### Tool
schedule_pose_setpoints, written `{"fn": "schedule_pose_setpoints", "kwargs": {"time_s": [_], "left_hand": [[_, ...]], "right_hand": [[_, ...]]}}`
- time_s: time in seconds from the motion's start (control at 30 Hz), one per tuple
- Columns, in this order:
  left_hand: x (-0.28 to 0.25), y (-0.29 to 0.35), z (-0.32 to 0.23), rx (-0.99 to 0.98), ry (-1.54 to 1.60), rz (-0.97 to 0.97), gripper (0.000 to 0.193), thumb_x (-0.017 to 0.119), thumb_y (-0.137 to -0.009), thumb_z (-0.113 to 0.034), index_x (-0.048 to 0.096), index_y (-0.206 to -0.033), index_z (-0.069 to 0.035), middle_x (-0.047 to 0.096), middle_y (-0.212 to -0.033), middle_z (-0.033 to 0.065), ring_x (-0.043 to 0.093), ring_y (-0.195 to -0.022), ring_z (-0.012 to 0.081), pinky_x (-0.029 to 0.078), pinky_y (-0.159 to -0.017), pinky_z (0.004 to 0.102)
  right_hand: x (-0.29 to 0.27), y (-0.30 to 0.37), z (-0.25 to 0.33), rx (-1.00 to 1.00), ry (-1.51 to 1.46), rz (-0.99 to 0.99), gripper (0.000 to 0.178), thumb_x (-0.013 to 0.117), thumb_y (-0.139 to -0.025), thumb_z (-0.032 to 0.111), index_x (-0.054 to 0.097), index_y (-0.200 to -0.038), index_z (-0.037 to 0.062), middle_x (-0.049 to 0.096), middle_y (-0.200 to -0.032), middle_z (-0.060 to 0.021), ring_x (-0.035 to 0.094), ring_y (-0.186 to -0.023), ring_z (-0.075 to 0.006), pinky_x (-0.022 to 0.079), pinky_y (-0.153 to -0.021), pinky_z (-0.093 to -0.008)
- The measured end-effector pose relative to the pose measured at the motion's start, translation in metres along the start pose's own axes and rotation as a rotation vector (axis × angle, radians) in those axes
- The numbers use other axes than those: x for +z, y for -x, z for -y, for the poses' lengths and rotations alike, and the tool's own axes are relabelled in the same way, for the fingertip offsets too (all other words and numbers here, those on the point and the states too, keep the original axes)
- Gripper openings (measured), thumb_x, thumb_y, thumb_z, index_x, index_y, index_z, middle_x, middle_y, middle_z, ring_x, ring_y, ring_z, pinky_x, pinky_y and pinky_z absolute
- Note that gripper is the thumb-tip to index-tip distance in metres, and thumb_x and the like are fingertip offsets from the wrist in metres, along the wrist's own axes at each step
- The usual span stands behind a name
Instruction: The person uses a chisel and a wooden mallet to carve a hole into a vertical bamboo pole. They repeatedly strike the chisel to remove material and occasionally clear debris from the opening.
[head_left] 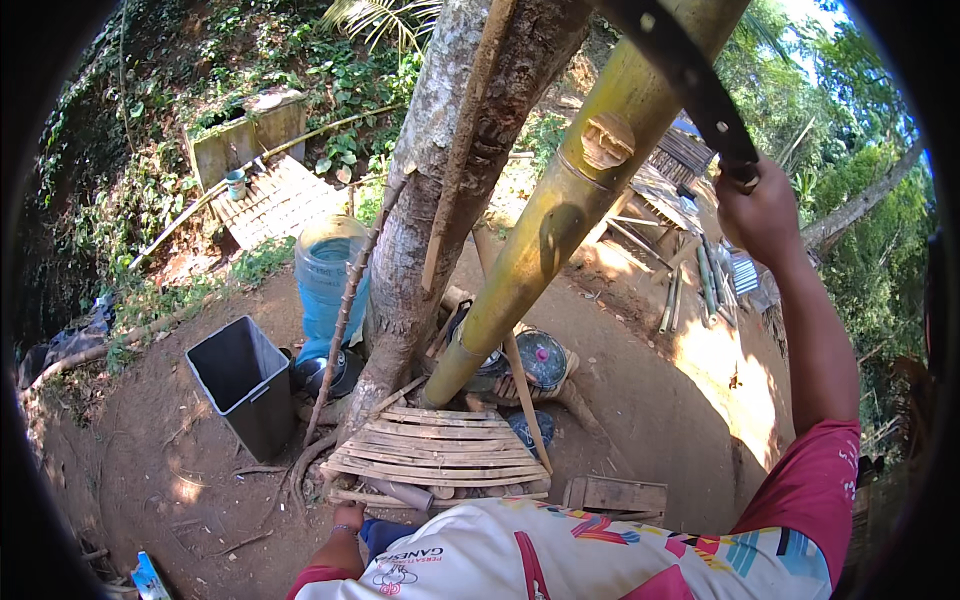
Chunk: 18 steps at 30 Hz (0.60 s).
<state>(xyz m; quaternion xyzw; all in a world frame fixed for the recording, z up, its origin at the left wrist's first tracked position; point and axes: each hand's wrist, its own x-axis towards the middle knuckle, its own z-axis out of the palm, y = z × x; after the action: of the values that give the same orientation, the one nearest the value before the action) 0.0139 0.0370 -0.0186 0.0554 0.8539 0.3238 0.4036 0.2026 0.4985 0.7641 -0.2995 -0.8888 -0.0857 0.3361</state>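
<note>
My right hand (760, 215) is raised at the upper right, fingers wrapped round the handle of a machete. Its dark, curved blade (690, 82) reaches up and left, crossing in front of a thick yellow-green bamboo pole (545, 225). A pale, rough cut mark (607, 141) shows on the pole just below the blade. The pole slants down beside a tree trunk (420, 200), its lower end behind a bench of bamboo slats (440, 450). Low down, my left hand (349, 515) is by the bench's near left corner; its fingers are too small and hidden to make out.
A dark open bin (240, 380) and a tall blue translucent container (332, 275) stand left of the tree. Thin sticks lean on the trunk. Round lidded vessels (543, 360) sit behind the bench, a wooden box (615, 496) to its right. Cut bamboo (710, 285) lies farther off.
</note>
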Motion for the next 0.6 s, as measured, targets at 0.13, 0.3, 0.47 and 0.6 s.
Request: {"fn": "schedule_pose_setpoints", "kwargs": {"time_s": [0.13,0.3,0.47,0.6], "left_hand": [[0.0,0.007,0.013,0.002,-0.15,-0.031,0.048,0.07,-0.087,-0.043,0.075,-0.106,0.001,0.072,-0.115,0.0249,0.068,-0.111,0.0396,0.052,-0.097,0.0441],[-0.01,-0.006,0.002,0.038,-0.142,-0.014,0.05,0.066,-0.089,-0.042,0.075,-0.111,0.001,0.072,-0.118,0.0246,0.068,-0.111,0.0402,0.051,-0.1,0.0458],[-0.003,-0.006,0.025,0.107,-0.213,0.006,0.048,0.064,-0.09,-0.044,0.076,-0.112,-0.004,0.072,-0.116,0.024,0.068,-0.109,0.0412,0.052,-0.099,0.046],[0.005,-0.031,0.035,0.161,-0.343,0.015,0.046,0.069,-0.087,-0.04,0.076,-0.107,0.0,0.071,-0.116,0.0266,0.069,-0.109,0.0388,0.053,-0.096,0.0435]], "right_hand": [[-0.003,0.0,0.014,-0.063,-0.409,-0.3,0.023,0.073,-0.09,0.014,0.07,-0.108,0.0014,0.073,-0.088,-0.0087,0.069,-0.082,-0.0148,0.054,-0.079,-0.0318],[0.019,0.017,-0.024,0.08,0.317,0.248,0.034,0.069,-0.082,0.014,0.067,-0.114,0.0023,0.073,-0.096,-0.0208,0.07,-0.094,-0.042,0.053,-0.087,-0.0467],[-0.014,-0.003,0.025,-0.041,-0.367,-0.163,0.019,0.073,-0.088,0.011,0.067,-0.105,0.0031,0.071,-0.089,-0.0047,0.065,-0.084,-0.0099,0.052,-0.08,-0.03],[0.018,0.012,-0.034,0.001,0.058,0.075,0.029,0.069,-0.085,0.012,0.069,-0.112,0.0011,0.074,-0.095,-0.0183,0.072,-0.085,-0.0277,0.054,-0.082,-0.039]]}}
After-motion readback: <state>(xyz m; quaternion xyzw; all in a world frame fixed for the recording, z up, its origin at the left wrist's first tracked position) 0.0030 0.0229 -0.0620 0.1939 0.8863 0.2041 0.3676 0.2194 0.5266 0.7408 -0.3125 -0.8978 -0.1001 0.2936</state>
